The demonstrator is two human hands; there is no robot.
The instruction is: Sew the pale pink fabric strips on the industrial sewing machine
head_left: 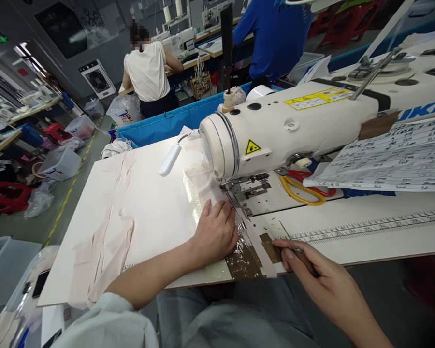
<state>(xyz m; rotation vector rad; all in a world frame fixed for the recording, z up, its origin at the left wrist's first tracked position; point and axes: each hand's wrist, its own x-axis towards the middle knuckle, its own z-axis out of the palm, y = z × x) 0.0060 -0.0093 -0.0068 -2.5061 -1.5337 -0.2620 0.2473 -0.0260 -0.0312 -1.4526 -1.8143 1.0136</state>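
My left hand [217, 229] rests on pale pink fabric [207, 186] beside the presser foot of a white sewing machine [261, 140]. Its fingers are bent and slightly apart, pressing down from above; the thumb is mostly hidden. From the presser foot a narrow pale strip [259, 246] runs toward the table's front edge, passing to the right of that hand. My right hand [322, 275] is closed around an awl [306, 261] with a brown handle. Its thin metal spike points up and left, apart from the strip.
More pale fabric [108, 237] lies along the table's left side. Yellow-and-red-handled scissors [300, 191] lie beneath the machine arm, near hanging written sheets [387, 159]. A ruler tape [369, 226] runs along the right. A blue cloth bin [174, 121] borders the back; two people sit beyond.
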